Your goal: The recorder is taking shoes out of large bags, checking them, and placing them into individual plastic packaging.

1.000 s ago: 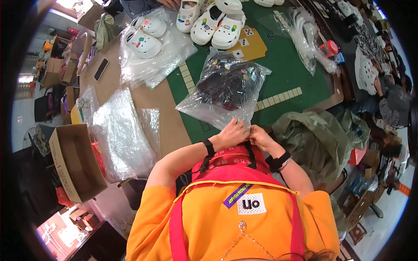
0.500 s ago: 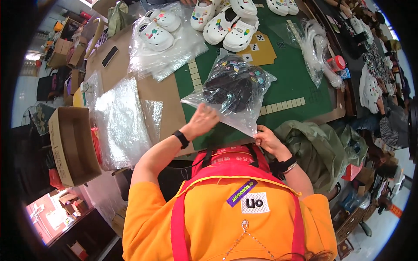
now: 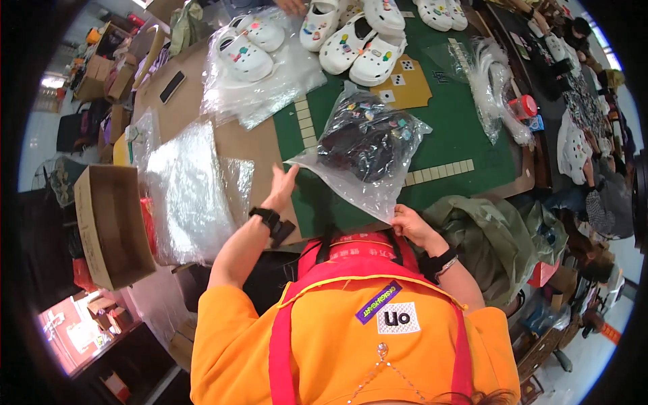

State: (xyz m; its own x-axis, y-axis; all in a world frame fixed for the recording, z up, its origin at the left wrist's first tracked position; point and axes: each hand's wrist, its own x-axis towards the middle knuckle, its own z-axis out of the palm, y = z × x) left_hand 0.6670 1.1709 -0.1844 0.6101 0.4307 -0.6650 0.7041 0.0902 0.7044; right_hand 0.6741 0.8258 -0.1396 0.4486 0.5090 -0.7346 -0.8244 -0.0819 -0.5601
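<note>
A clear plastic bag lies on the green board in front of me, with a pair of dark clogs inside. Colourful charms dot the clogs. Its edge nearest me is pulled out flat and wide. At the bag's right near corner, my right hand pinches the plastic between thumb and fingers. My left hand is by the opposite corner, fingers stretched and apart, their tips close to the plastic; whether they touch it I cannot tell.
White clogs with charms stand at the far side; another white pair rests on stacked clear bags. More flat bags lie left, beside a cardboard box. A phone lies far left. Olive cloth bunches at right.
My left hand has slid left along the bag's near edge to its corner, and its fingers have spread. The right hand still pinches its corner, slightly lower. The near edge is stretched straighter.
</note>
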